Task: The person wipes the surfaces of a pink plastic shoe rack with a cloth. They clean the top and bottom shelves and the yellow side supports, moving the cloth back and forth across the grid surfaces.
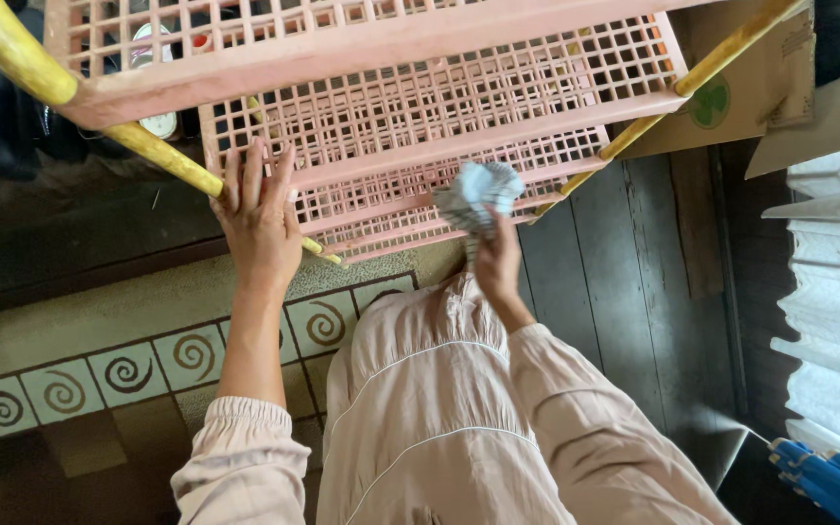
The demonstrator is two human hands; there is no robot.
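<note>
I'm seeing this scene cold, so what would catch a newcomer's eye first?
The pink lattice rack with yellow poles fills the top of the view. The right hand presses a crumpled pale cloth against a lower shelf, while the left hand lies flat on the rack's edge, above a spiral-patterned rug.

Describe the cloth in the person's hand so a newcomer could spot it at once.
Start at the pink lattice rack with yellow poles that fills the top of the view. At the front edge of its lowest shelf, the right hand holds up a crumpled cloth. It is the only pale blue-grey, soft, bunched thing against the stiff pink grid.
</note>
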